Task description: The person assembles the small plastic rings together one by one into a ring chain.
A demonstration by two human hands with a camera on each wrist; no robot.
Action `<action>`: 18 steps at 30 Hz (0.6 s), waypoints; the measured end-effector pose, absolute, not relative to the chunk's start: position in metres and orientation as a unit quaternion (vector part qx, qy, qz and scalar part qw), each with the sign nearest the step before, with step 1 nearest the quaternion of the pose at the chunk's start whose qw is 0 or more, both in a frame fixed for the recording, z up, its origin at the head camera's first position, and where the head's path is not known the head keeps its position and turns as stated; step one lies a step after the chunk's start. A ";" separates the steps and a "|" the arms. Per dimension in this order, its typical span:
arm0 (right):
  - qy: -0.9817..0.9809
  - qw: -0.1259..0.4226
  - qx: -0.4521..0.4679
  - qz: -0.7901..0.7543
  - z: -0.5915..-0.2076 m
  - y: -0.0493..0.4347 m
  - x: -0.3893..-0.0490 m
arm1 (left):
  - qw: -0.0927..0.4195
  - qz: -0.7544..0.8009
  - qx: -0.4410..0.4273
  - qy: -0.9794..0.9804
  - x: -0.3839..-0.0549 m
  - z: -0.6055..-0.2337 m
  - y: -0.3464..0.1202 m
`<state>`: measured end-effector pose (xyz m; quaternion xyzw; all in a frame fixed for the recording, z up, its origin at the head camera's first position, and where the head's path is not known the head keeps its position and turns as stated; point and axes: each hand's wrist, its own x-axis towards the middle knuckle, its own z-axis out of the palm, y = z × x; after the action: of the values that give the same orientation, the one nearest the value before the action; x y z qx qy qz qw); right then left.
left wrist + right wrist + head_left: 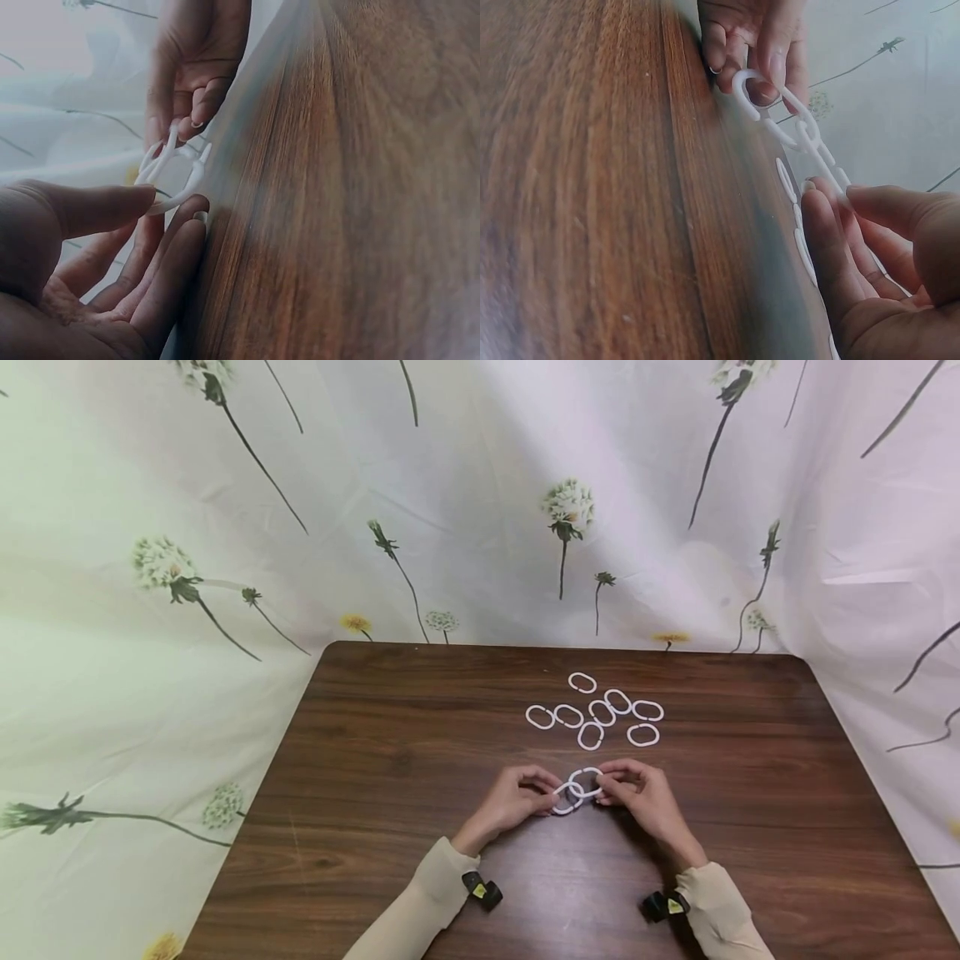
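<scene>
Two white plastic C-shaped oval links hang joined, one looped through the other, between my hands near the middle of the table. My left hand (pixel 513 797) pinches the left link (pixel 567 811) between thumb and fingertips. On the other side, my right hand (pixel 645 793) pinches the right link (pixel 588 769) by its outer end. In the right wrist view, a small gap shows in the side of the left link (pixel 739 94). Both hands are close over the wood, with the links tilted between them.
Beyond the hands, several white links lie loosely grouped on the brown wooden table (pixel 375 760), among them a far link (pixel 572 678) and a right-hand link (pixel 643 744). A flower-printed white cloth (pixel 480 527) hangs behind and beside the table.
</scene>
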<state>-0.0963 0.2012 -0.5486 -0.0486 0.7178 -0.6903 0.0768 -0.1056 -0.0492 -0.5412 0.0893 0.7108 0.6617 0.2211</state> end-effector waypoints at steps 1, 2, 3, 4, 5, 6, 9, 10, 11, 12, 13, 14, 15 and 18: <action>0.717 0.076 -0.047 -0.691 -0.548 0.201 -0.096 | 0.222 0.660 0.091 0.712 -0.105 -0.541 -0.050; 0.717 0.076 -0.046 -0.692 -0.548 0.201 -0.096 | 0.222 0.657 0.094 0.714 -0.104 -0.540 -0.050; 0.717 0.076 -0.045 -0.692 -0.548 0.201 -0.095 | 0.220 0.654 0.099 0.717 -0.103 -0.540 -0.050; 0.716 0.076 -0.044 -0.693 -0.547 0.201 -0.095 | 0.220 0.650 0.102 0.721 -0.103 -0.540 -0.050; 0.716 0.076 -0.044 -0.693 -0.547 0.201 -0.095 | 0.218 0.644 0.106 0.726 -0.103 -0.540 -0.050; 0.715 0.075 -0.045 -0.694 -0.546 0.201 -0.095 | 0.215 0.637 0.111 0.732 -0.102 -0.539 -0.051; 0.711 0.075 -0.050 -0.697 -0.546 0.201 -0.094 | 0.210 0.622 0.124 0.744 -0.102 -0.538 -0.051; 0.709 0.075 -0.053 -0.699 -0.545 0.201 -0.094 | 0.211 0.618 0.127 0.746 -0.101 -0.537 -0.051; 0.708 0.075 -0.055 -0.700 -0.545 0.201 -0.094 | 0.211 0.616 0.130 0.748 -0.101 -0.537 -0.051; 0.706 0.075 -0.058 -0.702 -0.545 0.201 -0.094 | 0.212 0.614 0.132 0.749 -0.101 -0.536 -0.050; 0.704 0.075 -0.061 -0.703 -0.545 0.200 -0.093 | 0.214 0.613 0.134 0.749 -0.101 -0.536 -0.050; 0.703 0.076 -0.063 -0.704 -0.545 0.200 -0.093 | 0.215 0.612 0.135 0.749 -0.101 -0.535 -0.050; 0.702 0.076 -0.065 -0.705 -0.544 0.200 -0.093 | 0.217 0.612 0.135 0.748 -0.101 -0.535 -0.050; 0.701 0.075 -0.068 -0.705 -0.543 0.198 -0.092 | 0.221 0.618 0.129 0.743 -0.101 -0.534 -0.050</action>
<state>-0.0918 0.1984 -0.5426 -0.0683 0.7015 -0.7054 0.0754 -0.1008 -0.0502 -0.5342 0.1289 0.7433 0.6181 0.2212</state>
